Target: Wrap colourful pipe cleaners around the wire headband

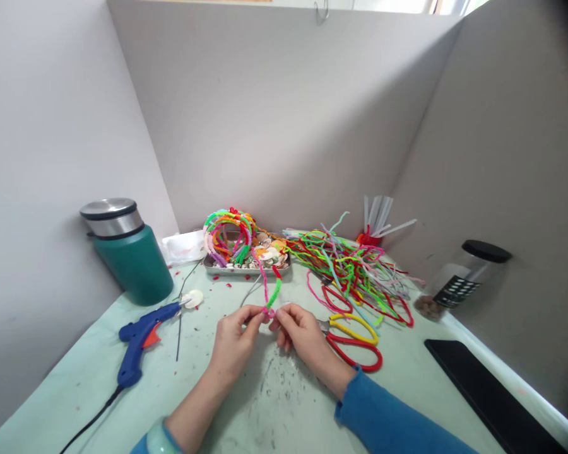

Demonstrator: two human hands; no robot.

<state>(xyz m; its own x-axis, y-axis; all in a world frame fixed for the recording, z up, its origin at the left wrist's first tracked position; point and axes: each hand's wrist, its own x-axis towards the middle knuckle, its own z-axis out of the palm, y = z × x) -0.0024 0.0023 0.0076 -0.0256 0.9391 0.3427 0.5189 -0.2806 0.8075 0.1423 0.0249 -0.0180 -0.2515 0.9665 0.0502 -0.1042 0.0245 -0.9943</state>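
Observation:
Both hands meet over the middle of the table, pinching a pipe cleaner (275, 292) between their fingertips. The piece is pink at the pinched end, where it looks coiled, with a green length and a red tip rising from it; a thin pink strand stands up beside it. My left hand (234, 337) closes on the pink part from the left. From the right, my right hand (303, 331) holds the same part, its fingers curled. Scissors with red and yellow handles (355, 331) lie just right of my right hand.
A blue glue gun (139, 343) with a cord lies left, before a green flask (135, 265). Behind are a metal tray (246, 271) with coiled pipe cleaners, and a loose pile of pipe cleaners (350, 258). A jar (459, 280) and a black slab (492, 394) are right.

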